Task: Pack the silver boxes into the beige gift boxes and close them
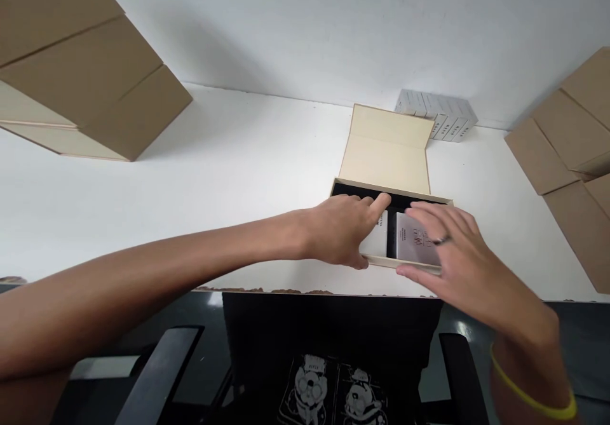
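An open gift box (381, 262), cream-rimmed with a black lining, lies on the table with its cream lid (388, 148) folded back. In its right part sits a pale mauve carton (408, 241) with printed characters, and further left a white carton (379, 241), partly covered by my hand. My left hand (343, 228) grips the box's left part, thumb at the front wall and fingers over the top. Over the right end is my right hand (450, 247), slightly blurred, its fingers stretched out and the thumb apart near the front rim. A ring (441, 239) is on one finger.
Several slim white cartons (452, 117) stand in a row behind the lid, near the wall. Large brown boxes are stacked at the left (95, 82) and right (572, 145). The table's worn front edge (305, 292) lies close below; chair armrests (159, 374) flank my lap.
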`<state>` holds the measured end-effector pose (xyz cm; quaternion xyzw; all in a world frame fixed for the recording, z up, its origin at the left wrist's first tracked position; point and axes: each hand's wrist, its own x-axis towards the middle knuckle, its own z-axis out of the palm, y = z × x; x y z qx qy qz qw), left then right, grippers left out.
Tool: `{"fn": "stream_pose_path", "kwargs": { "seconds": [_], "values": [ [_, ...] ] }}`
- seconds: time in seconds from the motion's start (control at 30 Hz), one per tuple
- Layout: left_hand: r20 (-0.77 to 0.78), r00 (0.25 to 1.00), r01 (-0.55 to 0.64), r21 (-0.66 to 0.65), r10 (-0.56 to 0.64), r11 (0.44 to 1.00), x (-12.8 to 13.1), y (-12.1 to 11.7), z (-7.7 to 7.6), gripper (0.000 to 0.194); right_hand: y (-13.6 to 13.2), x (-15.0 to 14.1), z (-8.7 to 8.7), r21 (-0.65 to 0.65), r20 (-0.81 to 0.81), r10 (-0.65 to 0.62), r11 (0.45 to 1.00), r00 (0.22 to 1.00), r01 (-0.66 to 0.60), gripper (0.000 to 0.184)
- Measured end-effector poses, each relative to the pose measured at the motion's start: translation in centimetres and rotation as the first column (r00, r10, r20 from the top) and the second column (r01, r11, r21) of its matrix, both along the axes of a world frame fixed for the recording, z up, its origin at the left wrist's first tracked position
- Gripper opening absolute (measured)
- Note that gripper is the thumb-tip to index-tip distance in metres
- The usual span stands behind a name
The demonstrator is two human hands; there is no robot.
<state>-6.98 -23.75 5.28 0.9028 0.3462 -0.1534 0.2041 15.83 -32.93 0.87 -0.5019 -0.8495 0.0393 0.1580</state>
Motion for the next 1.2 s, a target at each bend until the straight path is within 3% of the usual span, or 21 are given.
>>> {"fn": "stream_pose_path", "kwargs": {
  "seconds": [0.1,0.17,0.27,0.43,0.63,0.73,0.83,0.9,0.97,1.0,1.07,1.13,1.2],
  "values": [
    [-0.020,0.999,0.036,0.020,-0.036,0.999,0.1,-0.1,0.0,0.090,3.1,0.0,0.7,-0.171,0.269,0.153,0.979,0.951,-0.109,0.057],
    [-0.047,0.996,0.072,0.006,-0.071,0.997,0.3,-0.1,0.3,0.090,4.3,-0.3,1.0,-0.266,0.349,0.260,0.949,0.900,-0.171,0.053],
    [-0.106,0.989,0.093,-0.052,-0.098,0.994,1.0,0.2,0.8,0.082,5.2,-1.2,2.0,-0.385,0.436,0.331,0.909,0.837,-0.159,0.038],
    [-0.174,0.979,0.083,-0.131,-0.106,0.988,2.6,1.1,1.5,0.104,5.9,-1.9,3.1,-0.411,0.491,0.367,0.897,0.790,-0.161,0.033],
    [-0.138,0.988,0.045,-0.182,-0.071,0.982,2.9,1.9,1.2,0.094,6.1,-1.1,2.0,-0.397,0.340,0.357,0.893,0.870,-0.212,0.030],
    [-0.091,0.989,0.109,-0.045,-0.113,0.993,1.8,-0.1,1.4,0.085,4.5,-0.1,2.7,-0.395,0.280,0.325,0.897,0.903,-0.201,0.034],
    [0.114,0.993,0.016,0.128,-0.031,0.992,-1.2,-2.7,2.2,0.094,2.4,2.2,4.5,-0.310,0.055,0.240,0.927,0.969,-0.212,0.050],
    [0.359,0.930,-0.136,0.143,0.077,0.980,-3.6,-2.7,2.3,0.080,2.3,3.9,5.2,-0.302,-0.203,0.118,0.937,0.972,-0.177,0.054],
    [0.540,0.813,-0.351,0.155,0.218,0.924,-5.1,-0.1,1.5,0.049,4.4,5.3,4.9,-0.329,-0.431,-0.097,0.943,0.897,-0.056,0.053],
    [0.567,0.762,-0.475,0.160,0.313,0.865,-5.2,2.1,0.7,0.040,6.3,5.8,4.3,-0.346,-0.492,-0.254,0.935,0.833,0.080,0.052],
    [0.529,0.661,-0.678,0.116,0.532,0.726,-4.2,7.5,-1.2,0.028,11.2,6.3,2.4,-0.376,-0.497,-0.407,0.897,0.766,0.232,0.039],
    [0.476,0.620,-0.744,0.107,0.624,0.659,-2.2,12.7,-3.4,0.029,16.3,6.3,0.2,-0.453,-0.472,-0.527,0.833,0.706,0.319,0.034],
    [0.467,0.598,-0.774,0.124,0.652,0.621,-0.3,16.4,-5.7,0.030,20.1,6.1,-1.9,-0.506,-0.464,-0.593,0.787,0.658,0.353,0.040]
  ]
}}
